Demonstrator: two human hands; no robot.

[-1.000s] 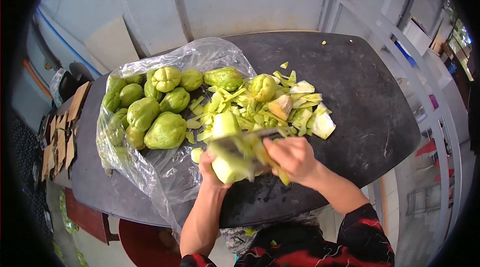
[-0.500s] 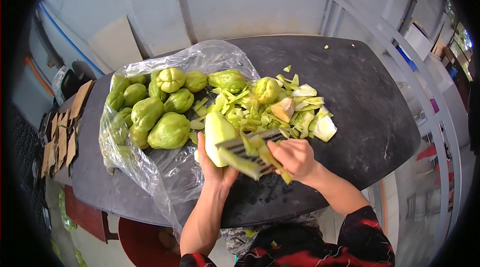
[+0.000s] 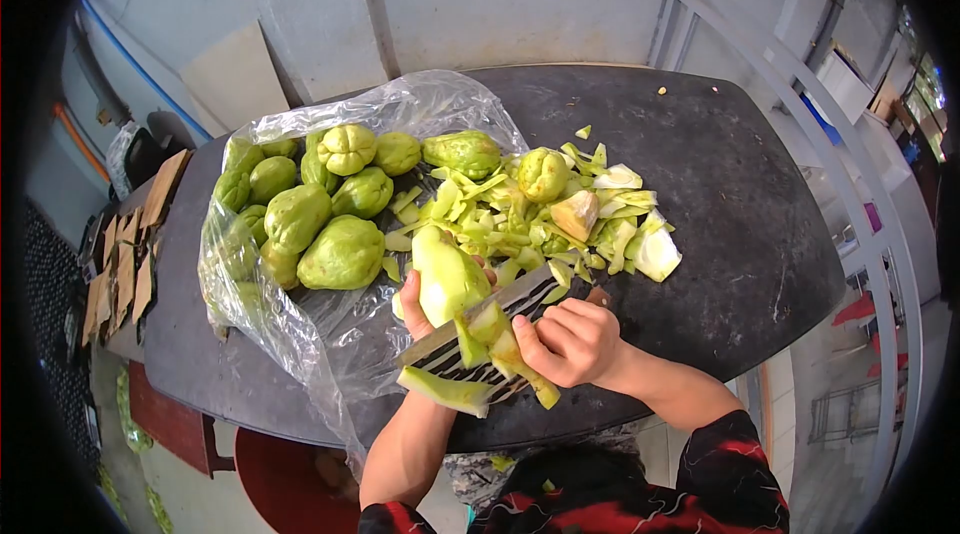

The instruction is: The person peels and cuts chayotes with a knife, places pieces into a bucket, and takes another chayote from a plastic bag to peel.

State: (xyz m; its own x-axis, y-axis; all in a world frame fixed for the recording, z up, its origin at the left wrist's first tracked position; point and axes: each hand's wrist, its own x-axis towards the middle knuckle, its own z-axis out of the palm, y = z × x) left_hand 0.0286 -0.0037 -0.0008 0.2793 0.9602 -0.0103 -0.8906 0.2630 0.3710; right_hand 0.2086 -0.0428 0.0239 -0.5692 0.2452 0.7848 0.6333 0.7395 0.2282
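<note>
Pale and mostly peeled, a chayote (image 3: 447,279) is gripped in my left hand (image 3: 411,302), fingers wrapped round its lower part. My right hand (image 3: 578,342) is closed on a broad knife (image 3: 526,296) with dark stripes along its blade, which lies against the chayote's lower end. Strips of green peel (image 3: 487,324) cling to the blade, and a longer peel piece (image 3: 447,392) hangs at its tip. The knife hides part of my left hand. Just beyond both hands is a heap of peelings (image 3: 500,219), with a whole chayote (image 3: 543,175) on top.
Several unpeeled chayotes (image 3: 342,252) sit on an open clear plastic bag (image 3: 300,354) at the left of the dark table (image 3: 735,224). Cut off-white pieces (image 3: 657,254) lie right of the peelings. A metal railing (image 3: 850,174) stands right; flattened cardboard (image 3: 128,269) is left.
The knife has swung down and left, its blade now showing clearly with peel on it. The chayote in my left hand has tilted and shifted slightly right.
</note>
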